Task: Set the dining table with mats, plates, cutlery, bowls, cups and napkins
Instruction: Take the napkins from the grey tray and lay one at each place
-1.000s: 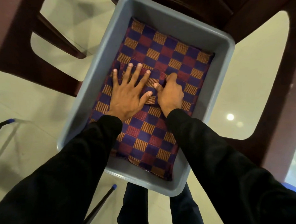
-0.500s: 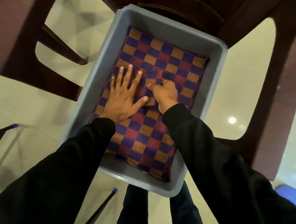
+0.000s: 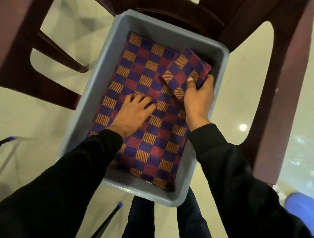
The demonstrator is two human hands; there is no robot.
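Grey plastic walls framed everything you were working in: a rectangular grey plastic tub sat below you, its long axis running from about 7 o'clock up to 1 o'clock. Lying flat in its bottom was a stack of woven checked mats in purple, maroon and orange, filling nearly the whole floor of the tub.

Your right hand was at the 3 o'clock side of the tub, close to the wall there. It gripped a folded checked mat of the same weave, thumb on top and fingers curled under its edge, so that the piece tilted up off the stack toward 1 o'clock. Its far corner reached close to the tub wall; whether it touched could not be told.

Your left hand rested on the stack near the tub's middle, toward 9 o'clock of the right hand, fingers bent with their tips pressing on the cloth. Whether it pinched any layer could not be told. The two hands were near each other but apart.

Both arms wore black sleeves. A dark reddish-brown chair frame surrounded the tub from 9 to 3 o'clock, over a pale glossy tiled floor.
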